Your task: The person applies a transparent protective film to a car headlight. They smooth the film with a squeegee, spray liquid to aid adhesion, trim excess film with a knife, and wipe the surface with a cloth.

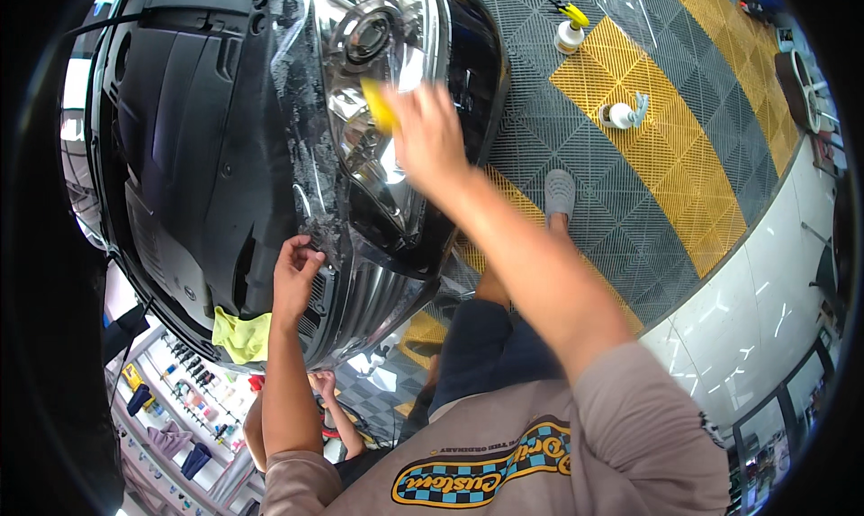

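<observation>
A car's headlight [367, 32] lies in front of me with wet, clear film [310, 170] over it and along its inner edge. My right hand [432, 136], slightly blurred, grips a yellow squeegee [379, 106] against the headlight's surface. Lower left, my left hand [297, 275] has its thumb and fingers pinched together at the film's near end; the bit between the fingertips is hard to see. Beside my left wrist, a yellow-green cloth [241, 335] is draped over the front edge of the engine bay.
The engine bay [180, 129] is uncovered on the left. Two spray bottles, one with a yellow head [569, 35] and one white [617, 116], stand on the grey and yellow tiled floor [648, 170]. Another person's hand [322, 383] shows below the car; stocked shelves [184, 381] are behind.
</observation>
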Available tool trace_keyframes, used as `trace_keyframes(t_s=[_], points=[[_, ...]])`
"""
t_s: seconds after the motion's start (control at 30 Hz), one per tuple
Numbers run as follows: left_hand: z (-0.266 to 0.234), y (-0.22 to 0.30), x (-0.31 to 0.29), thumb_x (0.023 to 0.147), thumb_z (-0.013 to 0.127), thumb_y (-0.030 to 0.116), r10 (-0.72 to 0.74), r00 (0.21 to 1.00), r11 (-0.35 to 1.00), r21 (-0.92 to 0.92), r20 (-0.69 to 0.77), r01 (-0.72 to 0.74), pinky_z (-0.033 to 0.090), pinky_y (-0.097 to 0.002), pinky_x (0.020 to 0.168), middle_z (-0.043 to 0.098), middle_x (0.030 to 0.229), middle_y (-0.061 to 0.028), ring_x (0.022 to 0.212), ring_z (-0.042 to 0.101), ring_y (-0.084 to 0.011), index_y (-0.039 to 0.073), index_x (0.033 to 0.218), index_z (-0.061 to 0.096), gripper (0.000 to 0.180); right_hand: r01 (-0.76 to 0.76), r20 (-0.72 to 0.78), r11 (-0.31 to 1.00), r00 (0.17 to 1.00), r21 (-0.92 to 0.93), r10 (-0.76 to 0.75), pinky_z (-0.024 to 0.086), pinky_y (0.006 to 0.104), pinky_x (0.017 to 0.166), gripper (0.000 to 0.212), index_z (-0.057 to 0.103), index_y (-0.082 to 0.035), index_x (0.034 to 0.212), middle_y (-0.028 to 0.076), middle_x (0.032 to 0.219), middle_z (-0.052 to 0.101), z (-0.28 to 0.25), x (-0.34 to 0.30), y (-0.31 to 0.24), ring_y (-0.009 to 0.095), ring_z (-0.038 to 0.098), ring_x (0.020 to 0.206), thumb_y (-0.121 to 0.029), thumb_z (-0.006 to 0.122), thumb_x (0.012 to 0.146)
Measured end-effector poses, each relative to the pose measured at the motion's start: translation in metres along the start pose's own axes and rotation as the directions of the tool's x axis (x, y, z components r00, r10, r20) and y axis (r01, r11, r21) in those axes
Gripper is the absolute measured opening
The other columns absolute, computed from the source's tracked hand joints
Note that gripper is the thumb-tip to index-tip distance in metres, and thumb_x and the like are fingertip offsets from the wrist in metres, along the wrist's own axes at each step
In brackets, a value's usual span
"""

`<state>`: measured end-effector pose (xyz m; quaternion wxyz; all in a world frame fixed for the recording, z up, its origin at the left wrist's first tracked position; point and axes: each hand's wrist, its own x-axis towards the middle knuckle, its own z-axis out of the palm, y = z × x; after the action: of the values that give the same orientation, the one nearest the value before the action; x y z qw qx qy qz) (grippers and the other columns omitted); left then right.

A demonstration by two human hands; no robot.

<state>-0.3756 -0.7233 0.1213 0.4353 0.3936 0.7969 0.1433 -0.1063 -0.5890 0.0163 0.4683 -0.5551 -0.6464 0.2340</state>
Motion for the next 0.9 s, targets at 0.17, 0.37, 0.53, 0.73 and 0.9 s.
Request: trace_keyframes(t_s=[0.17, 0.37, 0.53, 0.73, 0.9], points=[[-0.003, -0.001, 0.003, 0.088, 0.071, 0.005, 0.028, 0.999, 0.997, -0.077, 0.023, -0.027, 0.042, -0.0218, 0.07, 0.055, 0.083, 0.0022, 0.077, 0.051, -0.0063, 0.003, 0.116, 0.054, 0.033, -0.31, 0.353, 0.897, 0.916, 0.317, 0.192, 0.043, 0.0457, 0.101, 0.059, 0.057, -0.005, 0.127, 0.014, 0.117, 0.054, 0.025, -0.23, -0.058, 0.037, 0.051, 0.113, 0.006, 0.066, 0.069], [-0.004, -0.011, 0.009, 0.086, 0.072, 0.008, 0.034, 0.999, 0.999, -0.036, 0.034, -0.032, 0.041, -0.0224, 0.067, 0.054, 0.078, 0.0023, 0.072, 0.05, -0.0063, 0.002, 0.11, 0.054, 0.03, -0.292, 0.025, 0.899, 0.953, 0.325, 0.301, 0.048, 0.0434, 0.094, 0.028, 0.063, -0.001, 0.116, 0.019, 0.107, 0.062, -0.005, -0.117, -0.022, 0.036, 0.061, 0.101, -0.003, 0.059, 0.089], [0.0, -0.015, 0.011, 0.084, 0.074, 0.011, 0.082, 0.996, 0.994, -0.065, -0.029, -0.084, 0.04, -0.0231, 0.064, 0.053, 0.075, 0.0022, 0.068, 0.048, -0.0065, 0.002, 0.106, 0.056, 0.03, -0.217, -0.015, 0.975, 0.976, 0.053, 0.218, 0.048, 0.0437, 0.092, 0.03, 0.064, -0.004, 0.119, 0.016, 0.111, 0.063, -0.03, 0.029, 0.008, 0.035, 0.061, 0.102, -0.008, 0.06, 0.089], [0.012, -0.019, 0.011, 0.084, 0.076, 0.016, 0.114, 0.98, 0.989, -0.075, -0.161, -0.128, 0.04, -0.0243, 0.06, 0.052, 0.07, 0.0019, 0.065, 0.046, -0.0068, 0.001, 0.101, 0.059, 0.028, 0.23, 0.336, 0.952, 0.929, -0.202, -0.154, 0.044, 0.0447, 0.082, 0.047, 0.068, -0.011, 0.114, 0.014, 0.105, 0.059, -0.007, -0.067, -0.012, 0.035, 0.054, 0.099, 0.003, 0.06, 0.07], [0.023, -0.014, 0.003, 0.086, 0.076, 0.025, 0.057, 0.944, 0.994, -0.073, -0.326, -0.085, 0.037, -0.0244, 0.057, 0.05, 0.067, 0.0024, 0.063, 0.043, -0.0076, 0.002, 0.091, 0.062, 0.027, 0.377, 0.447, 0.925, 0.82, 0.045, -0.356, 0.046, 0.044, 0.086, 0.042, 0.066, -0.005, 0.112, 0.013, 0.103, 0.061, -0.044, -0.039, 0.005, 0.033, 0.057, 0.099, 0.005, 0.059, 0.072]])
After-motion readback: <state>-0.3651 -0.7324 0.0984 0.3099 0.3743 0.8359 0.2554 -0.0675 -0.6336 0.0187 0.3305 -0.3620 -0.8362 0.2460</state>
